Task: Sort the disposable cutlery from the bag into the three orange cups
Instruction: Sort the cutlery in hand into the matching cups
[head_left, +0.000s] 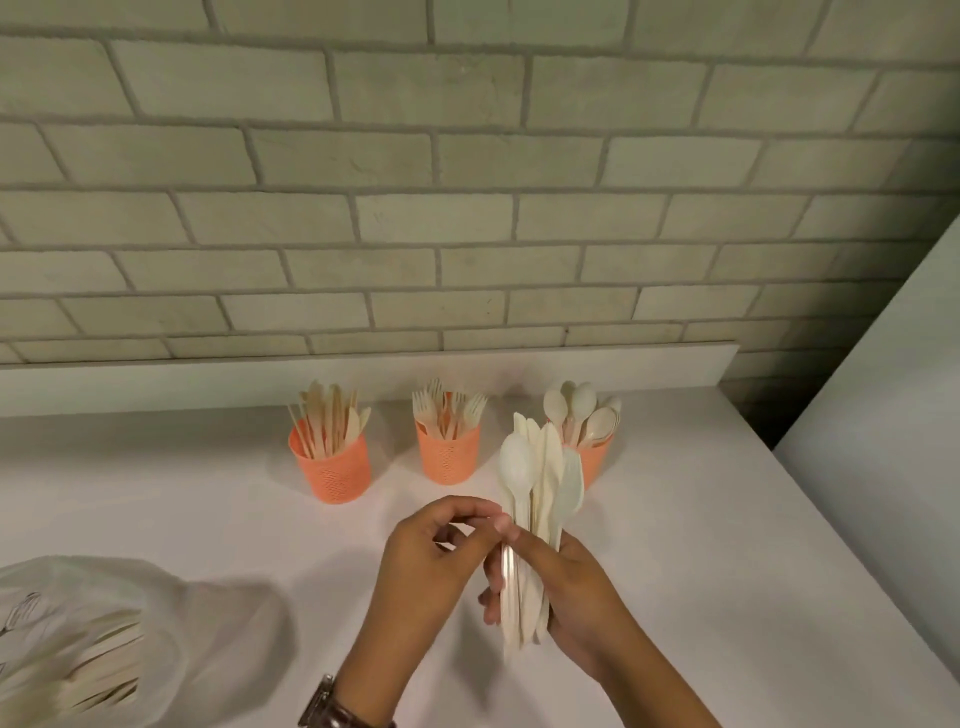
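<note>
Three orange cups stand in a row near the back of the white counter. The left cup (332, 470) holds knives, the middle cup (449, 454) holds forks, and the right cup (593, 462) holds spoons. My right hand (571, 597) grips an upright bundle of cream cutlery (543, 483), a spoon and several knives, in front of the right cup. My left hand (436, 561) pinches the handle of the spoon at the left side of that bundle. The clear plastic bag (104, 634) lies at the lower left with more cutlery inside.
The white counter (727, 519) ends at a brick wall behind the cups and has an edge running down the right side. A white panel (893, 389) stands to the right. A watch is on my left wrist.
</note>
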